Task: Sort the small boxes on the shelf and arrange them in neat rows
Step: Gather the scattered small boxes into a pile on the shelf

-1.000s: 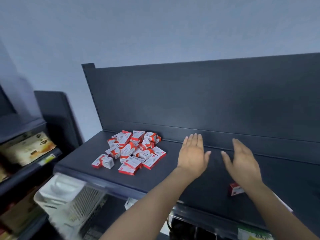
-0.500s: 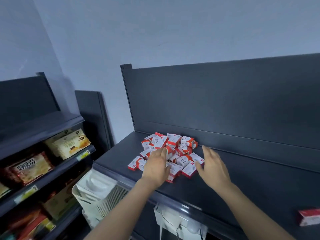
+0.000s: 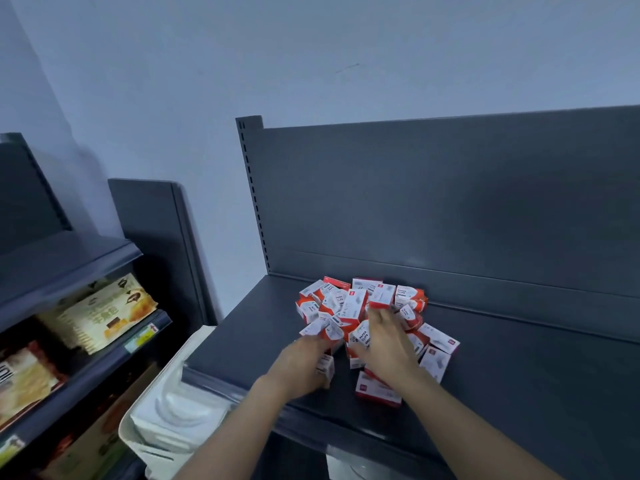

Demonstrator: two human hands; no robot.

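Note:
Several small red-and-white boxes (image 3: pixel 349 306) lie heaped in a loose pile on the dark grey shelf (image 3: pixel 519 375), near its left end. My left hand (image 3: pixel 299 362) is at the pile's front left, fingers curled into the heap, with one small box (image 3: pixel 325 367) pinched between thumb and fingers. My right hand (image 3: pixel 384 344) lies flat on top of the pile, fingers stretched toward the back. More boxes (image 3: pixel 438 355) lie flat to its right, and one (image 3: pixel 377 391) sits in front near the shelf edge.
The shelf's back panel (image 3: pixel 450 202) rises right behind the pile. Bare shelf surface stretches to the right. A white plastic basket (image 3: pixel 166 420) stands below the shelf's left front corner. Another shelf unit with snack packets (image 3: pixel 100 317) is at the left.
Both hands moved into the pile from its front. The boxes are pushed closer together and heaped higher. The view has shifted left.

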